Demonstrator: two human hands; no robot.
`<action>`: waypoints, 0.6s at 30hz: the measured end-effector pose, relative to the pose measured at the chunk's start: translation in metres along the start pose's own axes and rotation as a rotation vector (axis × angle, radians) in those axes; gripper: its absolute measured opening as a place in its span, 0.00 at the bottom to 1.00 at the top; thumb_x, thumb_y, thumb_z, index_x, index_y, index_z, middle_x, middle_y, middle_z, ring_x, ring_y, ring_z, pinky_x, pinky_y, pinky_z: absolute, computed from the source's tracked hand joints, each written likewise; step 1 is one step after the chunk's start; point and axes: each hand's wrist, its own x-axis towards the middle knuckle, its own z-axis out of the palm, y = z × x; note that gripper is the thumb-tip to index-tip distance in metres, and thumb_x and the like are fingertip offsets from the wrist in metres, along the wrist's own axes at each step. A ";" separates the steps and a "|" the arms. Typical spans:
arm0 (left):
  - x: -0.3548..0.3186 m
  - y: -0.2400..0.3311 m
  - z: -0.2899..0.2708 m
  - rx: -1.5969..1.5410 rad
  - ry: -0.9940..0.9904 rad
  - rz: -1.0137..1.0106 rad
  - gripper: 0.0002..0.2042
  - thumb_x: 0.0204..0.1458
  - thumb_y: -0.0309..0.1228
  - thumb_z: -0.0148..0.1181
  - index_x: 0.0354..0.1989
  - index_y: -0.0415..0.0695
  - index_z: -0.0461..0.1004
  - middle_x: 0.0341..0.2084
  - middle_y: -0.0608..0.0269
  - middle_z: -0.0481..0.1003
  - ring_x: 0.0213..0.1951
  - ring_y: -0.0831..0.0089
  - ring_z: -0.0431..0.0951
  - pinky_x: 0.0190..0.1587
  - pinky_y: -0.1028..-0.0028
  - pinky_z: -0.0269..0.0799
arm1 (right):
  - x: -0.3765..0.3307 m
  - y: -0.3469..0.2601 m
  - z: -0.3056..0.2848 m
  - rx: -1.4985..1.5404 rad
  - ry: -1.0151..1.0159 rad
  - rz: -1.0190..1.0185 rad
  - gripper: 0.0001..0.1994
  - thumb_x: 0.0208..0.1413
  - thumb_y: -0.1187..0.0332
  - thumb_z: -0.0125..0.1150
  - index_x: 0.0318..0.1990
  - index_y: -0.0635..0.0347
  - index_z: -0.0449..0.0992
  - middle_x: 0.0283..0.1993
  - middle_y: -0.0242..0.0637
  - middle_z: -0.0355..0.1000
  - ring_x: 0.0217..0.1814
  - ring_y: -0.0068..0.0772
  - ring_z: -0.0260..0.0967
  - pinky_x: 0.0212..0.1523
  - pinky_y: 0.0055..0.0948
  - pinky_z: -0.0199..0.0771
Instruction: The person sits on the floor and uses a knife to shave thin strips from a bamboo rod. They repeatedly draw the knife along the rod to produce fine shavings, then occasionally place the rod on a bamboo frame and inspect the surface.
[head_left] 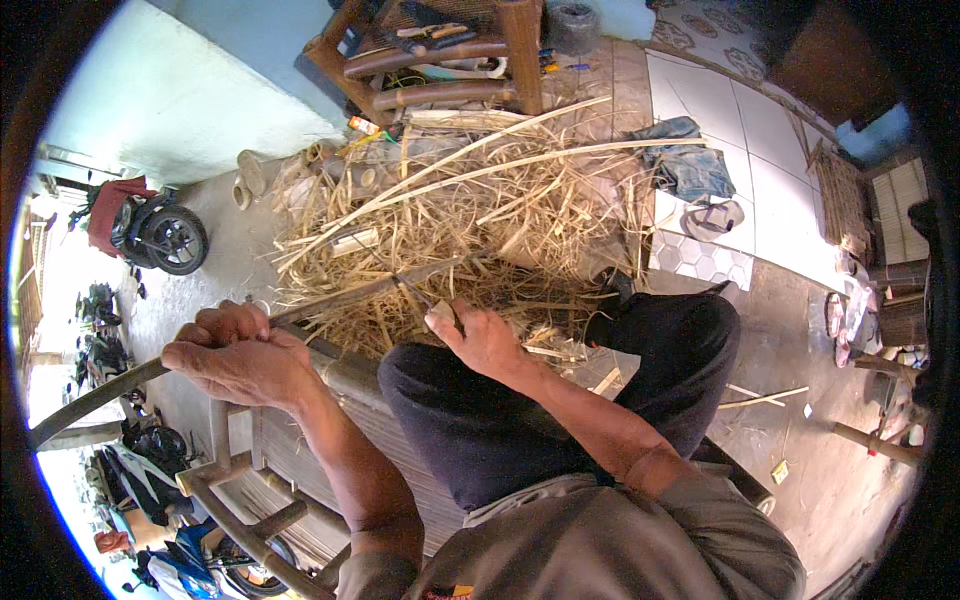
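Note:
A long, dark bamboo strip (100, 397) crosses in front of me, from the far left to the pile of shavings. My left hand (240, 358) is closed around it, fingers curled over the top. In my right hand (485, 342) is a knife (412, 289), gripped by its short handle. Its thin dark blade points up and left and meets the strip near the strip's right-hand part. Whether the edge has cut in is too small to tell. Loose bamboo shavings (430, 225) lie heaped just beyond both hands, with long pale strips (520, 158) on top.
I sit cross-legged on a bamboo bench (330, 455). At the back stands a bamboo stool (430, 95) with pliers on it. A motorcycle (150, 232) is parked at the left. Right of the heap lie a crumpled blue cloth (690, 165) and a sandal (713, 220) on tiles.

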 end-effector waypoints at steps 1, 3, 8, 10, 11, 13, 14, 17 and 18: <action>0.000 -0.003 0.001 -0.009 -0.021 0.018 0.27 0.64 0.59 0.39 0.21 0.51 0.52 0.13 0.73 0.51 0.15 0.81 0.50 0.16 0.78 0.44 | -0.001 0.003 0.003 0.039 0.026 0.001 0.28 0.62 0.45 0.51 0.43 0.71 0.73 0.26 0.58 0.75 0.30 0.59 0.76 0.32 0.48 0.77; -0.005 -0.012 0.004 -0.052 -0.082 0.019 0.26 0.64 0.59 0.38 0.22 0.51 0.53 0.15 0.72 0.53 0.16 0.81 0.50 0.17 0.79 0.45 | -0.004 0.001 0.002 0.045 0.102 -0.173 0.28 0.62 0.46 0.52 0.43 0.71 0.73 0.27 0.59 0.75 0.30 0.60 0.77 0.32 0.48 0.77; -0.032 -0.044 0.019 0.017 -0.071 -0.097 0.27 0.65 0.60 0.32 0.21 0.52 0.50 0.13 0.73 0.49 0.16 0.80 0.47 0.17 0.78 0.43 | -0.002 -0.036 -0.013 0.132 0.115 -0.229 0.18 0.62 0.54 0.53 0.48 0.60 0.72 0.25 0.52 0.72 0.25 0.52 0.75 0.25 0.43 0.77; -0.035 -0.052 0.023 0.003 -0.104 -0.037 0.28 0.64 0.61 0.31 0.21 0.52 0.49 0.13 0.73 0.48 0.16 0.80 0.47 0.17 0.77 0.42 | 0.005 -0.037 -0.017 0.147 0.068 -0.289 0.13 0.63 0.61 0.54 0.52 0.50 0.71 0.22 0.44 0.70 0.19 0.44 0.72 0.19 0.37 0.77; -0.035 -0.055 0.025 0.096 -0.120 0.026 0.28 0.64 0.61 0.31 0.20 0.52 0.47 0.13 0.73 0.47 0.16 0.80 0.46 0.17 0.77 0.41 | 0.007 -0.034 -0.018 0.213 -0.091 -0.311 0.21 0.60 0.50 0.56 0.42 0.62 0.72 0.25 0.53 0.74 0.28 0.59 0.75 0.29 0.48 0.76; -0.031 -0.060 0.030 0.102 -0.122 0.030 0.28 0.64 0.62 0.32 0.20 0.52 0.47 0.13 0.72 0.47 0.16 0.80 0.46 0.17 0.76 0.41 | 0.022 -0.020 -0.016 0.102 -0.028 -0.158 0.19 0.60 0.51 0.57 0.41 0.61 0.72 0.24 0.52 0.74 0.26 0.58 0.75 0.27 0.47 0.76; -0.028 -0.062 0.032 0.115 -0.148 0.072 0.28 0.64 0.62 0.32 0.21 0.52 0.47 0.13 0.72 0.47 0.16 0.80 0.46 0.17 0.76 0.41 | 0.032 -0.008 -0.014 0.082 0.023 -0.181 0.17 0.60 0.53 0.57 0.41 0.59 0.72 0.25 0.51 0.74 0.24 0.56 0.74 0.25 0.45 0.75; -0.009 -0.067 0.038 0.153 0.056 0.000 0.29 0.62 0.64 0.33 0.19 0.53 0.46 0.13 0.74 0.45 0.16 0.80 0.44 0.17 0.76 0.39 | 0.051 0.012 0.003 -0.181 0.061 -0.293 0.15 0.60 0.54 0.58 0.41 0.57 0.72 0.29 0.51 0.74 0.23 0.53 0.74 0.23 0.45 0.75; -0.004 -0.067 0.038 0.172 0.110 -0.046 0.29 0.61 0.65 0.34 0.19 0.53 0.46 0.13 0.74 0.45 0.16 0.81 0.44 0.18 0.76 0.39 | 0.050 0.013 0.013 -0.294 0.052 -0.320 0.14 0.60 0.55 0.58 0.40 0.57 0.72 0.30 0.50 0.74 0.23 0.52 0.74 0.23 0.45 0.75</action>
